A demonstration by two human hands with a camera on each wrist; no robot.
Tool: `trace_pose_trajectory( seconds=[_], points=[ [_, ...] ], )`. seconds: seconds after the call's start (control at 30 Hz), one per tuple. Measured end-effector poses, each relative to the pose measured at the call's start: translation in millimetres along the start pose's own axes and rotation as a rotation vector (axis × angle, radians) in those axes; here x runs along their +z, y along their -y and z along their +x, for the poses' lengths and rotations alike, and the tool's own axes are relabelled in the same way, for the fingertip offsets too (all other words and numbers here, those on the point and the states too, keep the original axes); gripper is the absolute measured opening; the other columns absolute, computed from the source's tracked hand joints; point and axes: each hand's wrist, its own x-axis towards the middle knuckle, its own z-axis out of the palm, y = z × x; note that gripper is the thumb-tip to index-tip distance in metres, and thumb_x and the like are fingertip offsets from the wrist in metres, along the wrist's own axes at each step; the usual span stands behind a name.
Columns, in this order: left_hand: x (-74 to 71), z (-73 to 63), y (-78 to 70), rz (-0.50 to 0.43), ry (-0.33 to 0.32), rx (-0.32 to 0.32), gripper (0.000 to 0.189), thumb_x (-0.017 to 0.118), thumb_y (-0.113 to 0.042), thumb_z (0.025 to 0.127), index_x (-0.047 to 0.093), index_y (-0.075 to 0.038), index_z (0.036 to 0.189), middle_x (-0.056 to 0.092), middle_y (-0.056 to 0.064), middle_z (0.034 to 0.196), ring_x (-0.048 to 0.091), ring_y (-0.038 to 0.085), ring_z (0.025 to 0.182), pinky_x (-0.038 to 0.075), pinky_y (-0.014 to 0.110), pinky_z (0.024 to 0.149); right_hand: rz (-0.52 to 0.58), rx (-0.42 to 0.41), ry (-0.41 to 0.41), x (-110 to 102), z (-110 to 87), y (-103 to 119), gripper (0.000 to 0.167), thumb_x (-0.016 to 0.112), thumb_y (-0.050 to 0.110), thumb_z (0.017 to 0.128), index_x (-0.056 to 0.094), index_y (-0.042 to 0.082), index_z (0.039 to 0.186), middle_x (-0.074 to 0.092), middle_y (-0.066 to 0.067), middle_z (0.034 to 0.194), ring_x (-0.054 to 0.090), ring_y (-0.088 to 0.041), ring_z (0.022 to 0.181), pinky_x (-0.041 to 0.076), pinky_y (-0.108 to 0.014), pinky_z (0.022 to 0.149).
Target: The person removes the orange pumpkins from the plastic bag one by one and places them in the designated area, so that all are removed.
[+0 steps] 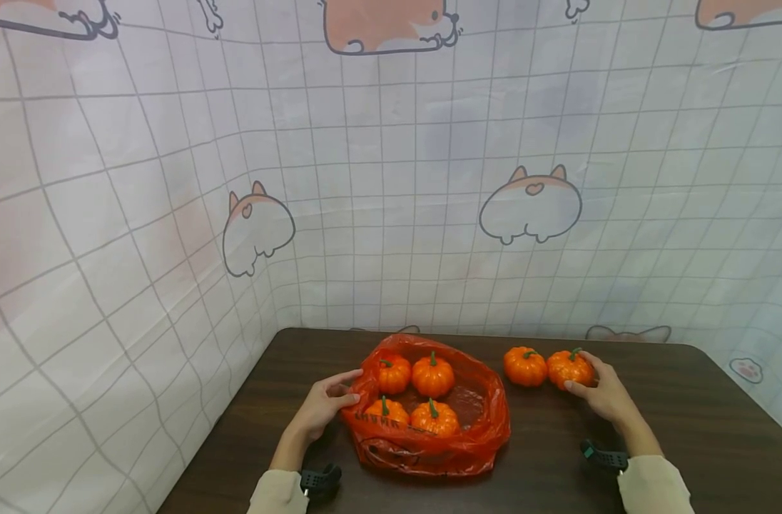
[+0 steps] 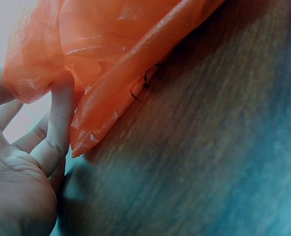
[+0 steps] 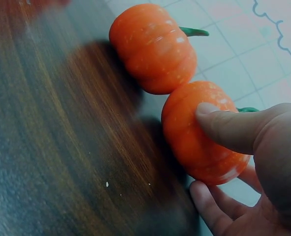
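Observation:
A red plastic bag (image 1: 429,457) stands with its mouth open on the table, several small orange pumpkins with green stems inside, one of them a pumpkin (image 1: 433,376) at the back. My left hand (image 1: 319,408) pinches the bag's left rim; in the left wrist view, a finger goes up behind the thin red film (image 2: 111,54). To the right of the bag, my right hand (image 1: 608,392) grips the rightmost pumpkin (image 1: 567,368), its thumb (image 3: 229,125) across one side and the other fingers around the far side. A second pumpkin (image 1: 524,367) sits against its left side.
The dark wooden table (image 1: 558,471) runs back to a wall hung with white grid-patterned cloth (image 1: 417,214). More of that cloth hangs along the left side. Each wrist wears a black strap, such as the strap (image 1: 320,480) on the left one.

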Motion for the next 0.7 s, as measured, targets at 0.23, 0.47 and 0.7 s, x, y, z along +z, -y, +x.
trace_pose_trajectory(
  seconds=[0.23, 0.47, 0.7],
  points=[
    [0.2, 0.3, 1.0, 0.003, -0.001, -0.002, 0.05, 0.072, -0.014, 0.095, 0.061, -0.013, 0.144, 0.068, 0.015, 0.106, 0.063, 0.02, 0.093, 0.055, 0.031, 0.082, 0.003, -0.015, 0.014, -0.4, -0.6, 0.7, 0.083, 0.065, 0.019, 0.1, 0.014, -0.007, 0.159, 0.011, -0.046, 0.155, 0.027, -0.065, 0.137, 0.027, -0.073, 0.111],
    [0.7, 0.8, 1.6, 0.001, -0.002, 0.0, 0.05, 0.072, -0.014, 0.095, 0.061, -0.013, 0.144, 0.068, 0.015, 0.107, 0.064, 0.02, 0.093, 0.055, 0.031, 0.082, 0.016, -0.041, 0.023, -0.4, -1.3, 1.6, 0.083, 0.064, 0.015, 0.1, 0.011, -0.008, 0.16, 0.012, -0.045, 0.157, 0.028, -0.065, 0.137, 0.028, -0.073, 0.111],
    [0.3, 1.4, 0.8, 0.008, -0.009, 0.0, 0.049, 0.072, -0.013, 0.095, 0.061, -0.014, 0.143, 0.067, 0.014, 0.105, 0.062, 0.02, 0.093, 0.054, 0.032, 0.082, 0.024, -0.036, 0.021, -0.2, -2.2, 1.9, 0.084, 0.065, 0.017, 0.1, 0.01, -0.007, 0.16, 0.012, -0.045, 0.157, 0.028, -0.065, 0.137, 0.029, -0.072, 0.112]
  ],
)
